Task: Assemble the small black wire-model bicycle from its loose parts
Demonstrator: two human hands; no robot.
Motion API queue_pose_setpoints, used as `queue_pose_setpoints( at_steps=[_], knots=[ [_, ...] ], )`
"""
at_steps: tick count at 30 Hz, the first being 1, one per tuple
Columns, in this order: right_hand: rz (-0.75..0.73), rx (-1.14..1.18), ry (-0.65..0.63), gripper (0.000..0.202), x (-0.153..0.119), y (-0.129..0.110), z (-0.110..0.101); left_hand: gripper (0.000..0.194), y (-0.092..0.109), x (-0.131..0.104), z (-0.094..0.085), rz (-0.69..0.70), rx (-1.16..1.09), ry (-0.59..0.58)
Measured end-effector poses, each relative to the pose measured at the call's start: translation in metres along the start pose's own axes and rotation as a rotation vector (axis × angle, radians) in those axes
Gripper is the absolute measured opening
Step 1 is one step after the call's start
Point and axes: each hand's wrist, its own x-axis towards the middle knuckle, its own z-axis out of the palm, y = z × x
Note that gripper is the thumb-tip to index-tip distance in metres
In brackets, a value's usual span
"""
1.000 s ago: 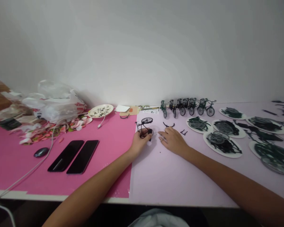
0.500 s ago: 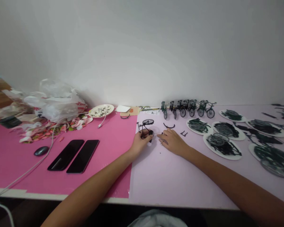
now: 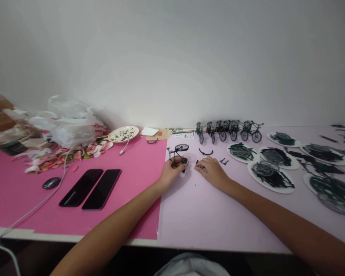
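My left hand (image 3: 172,170) is closed around a dark miniature bicycle (image 3: 180,149), which stands partly built with one wheel up and a pale ring-shaped part near its lower end. To the right, my right hand (image 3: 214,172) rests low over the table with its fingertips pinched on a small grey part (image 3: 202,167); the fingers hide much of that part. Just beyond this hand lies a curved black strip (image 3: 206,152). A small forked black piece (image 3: 224,161) is on its right. One tiny dark speck (image 3: 195,185) lies in front of the hands.
Several finished miniature bicycles (image 3: 232,131) line the wall. Paper plates of black, green and grey parts (image 3: 271,189) spread over the right side. On the pink left side are two phones (image 3: 101,189), a mouse (image 3: 51,183), a white cable (image 3: 63,172), plastic bags (image 3: 71,126) and a plate (image 3: 123,141).
My right hand has shifted slightly right, and its fingers have drawn together on the small grey part. My left hand still holds the bicycle in nearly the same place.
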Motion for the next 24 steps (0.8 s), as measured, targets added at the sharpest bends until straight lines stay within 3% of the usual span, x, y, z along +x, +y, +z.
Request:
queue_pose_setpoints(
  at_steps=[4,7,24],
  knots=[
    [0.018,0.050,0.072,0.027,0.0004,0.0048,-0.0024,0.039,-0.0013,0.0011,-0.0014,-0.011,-0.030,-0.008],
    [0.051,0.080,0.098,0.020,0.0001,0.0073,-0.0058,0.041,-0.0027,0.0023,-0.0025,-0.031,-0.026,-0.006],
    [-0.092,0.012,-0.080,0.010,-0.0004,0.0006,-0.0101,0.037,-0.0001,0.0019,-0.0014,-0.043,-0.005,-0.047]
  ],
)
